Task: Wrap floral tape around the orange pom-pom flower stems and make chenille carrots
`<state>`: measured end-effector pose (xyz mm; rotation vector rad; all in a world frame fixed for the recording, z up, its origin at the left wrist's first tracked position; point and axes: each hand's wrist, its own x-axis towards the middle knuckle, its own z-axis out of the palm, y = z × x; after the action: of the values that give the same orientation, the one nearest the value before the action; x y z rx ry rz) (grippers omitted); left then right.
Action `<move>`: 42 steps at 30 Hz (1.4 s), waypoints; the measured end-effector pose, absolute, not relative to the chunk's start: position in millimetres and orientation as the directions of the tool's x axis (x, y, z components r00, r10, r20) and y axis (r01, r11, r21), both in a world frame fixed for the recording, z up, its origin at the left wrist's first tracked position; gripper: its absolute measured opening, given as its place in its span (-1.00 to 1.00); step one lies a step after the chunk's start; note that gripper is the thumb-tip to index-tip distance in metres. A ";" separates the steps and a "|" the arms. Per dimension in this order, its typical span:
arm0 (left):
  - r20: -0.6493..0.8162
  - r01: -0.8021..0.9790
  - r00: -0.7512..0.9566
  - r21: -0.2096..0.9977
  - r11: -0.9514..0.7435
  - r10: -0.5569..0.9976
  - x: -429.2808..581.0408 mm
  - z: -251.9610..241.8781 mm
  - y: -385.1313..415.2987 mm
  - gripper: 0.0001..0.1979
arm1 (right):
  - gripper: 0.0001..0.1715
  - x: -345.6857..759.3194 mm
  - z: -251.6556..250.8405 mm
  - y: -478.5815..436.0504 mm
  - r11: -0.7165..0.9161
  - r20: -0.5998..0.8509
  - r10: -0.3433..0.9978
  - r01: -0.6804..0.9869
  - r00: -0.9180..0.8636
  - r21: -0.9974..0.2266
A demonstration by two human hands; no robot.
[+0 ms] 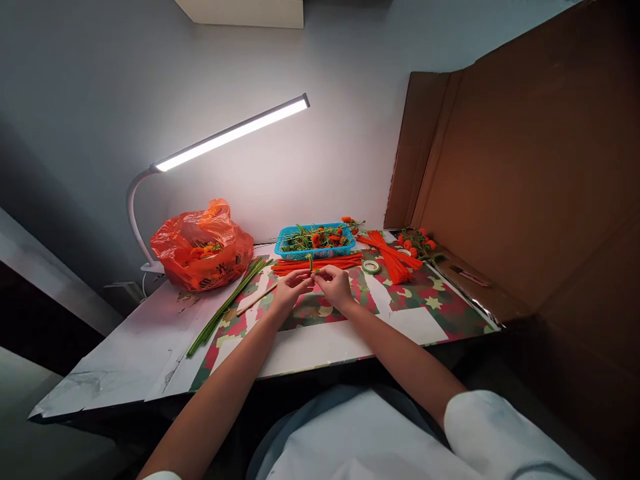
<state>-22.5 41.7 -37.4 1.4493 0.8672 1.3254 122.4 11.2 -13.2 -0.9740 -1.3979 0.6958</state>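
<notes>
My left hand point(293, 288) and my right hand point(334, 285) meet over the middle of the table. Between their fingertips they pinch a short green chenille stem point(310, 261), its upper end sticking up and slightly curled. Just behind the hands lies a bundle of red-orange chenille stems point(345, 262). A thin wooden stick point(256, 300) rests beside my left hand. Farther left is a bunch of long green chenille stems point(220, 313). A roll of green tape point(371, 267) lies right of my right hand.
A blue basket point(315, 253) of orange flowers with green stems stands at the back. An orange plastic bag point(205, 250) and a lit lamp point(235, 133) are on the left. More red-orange stems point(393, 260), orange flowers point(417, 243), and a cutter point(470, 275) lie right, near a cardboard wall point(525, 153).
</notes>
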 end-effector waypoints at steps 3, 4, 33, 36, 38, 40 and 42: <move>0.314 -0.087 0.198 0.949 -0.303 0.928 -22.6 -35.7 40.5 -0.51 | -0.82 124.4 -10.3 8.0 0.451 0.458 0.887 0.106 0.063 -0.886; 0.317 -0.083 0.208 0.948 -0.307 0.925 -22.6 -34.8 40.0 -0.53 | -0.81 125.1 -9.5 7.4 0.438 0.444 0.894 0.091 0.054 -0.894; 0.083 -0.185 0.256 0.982 -0.036 0.963 -22.4 -18.9 28.9 -0.57 | -0.55 142.2 -12.4 15.4 0.548 0.462 0.810 0.188 -0.361 -0.815; 0.048 -0.172 0.279 0.985 0.001 0.959 -23.0 -18.4 28.4 -0.59 | -0.56 142.1 -11.3 13.4 0.605 0.504 0.782 0.258 -0.366 -0.753; 0.029 -0.178 0.273 0.984 0.021 0.962 -23.2 -18.5 29.2 -0.60 | -0.58 141.0 -10.3 11.1 0.651 0.566 0.758 0.305 -0.325 -0.696; 0.012 -0.188 0.253 0.981 0.037 0.967 -23.2 -18.7 30.5 -0.60 | -0.63 139.3 -10.1 8.9 0.691 0.639 0.721 0.348 -0.268 -0.634; -0.003 -0.194 0.231 0.980 0.049 0.973 -22.7 -19.0 31.5 -0.60 | -0.71 136.7 -11.2 7.2 0.704 0.688 0.696 0.383 -0.206 -0.598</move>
<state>-22.7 31.5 -19.0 1.1443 0.9079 1.1077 136.7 7.2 -11.2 -0.8486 -1.8254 0.3604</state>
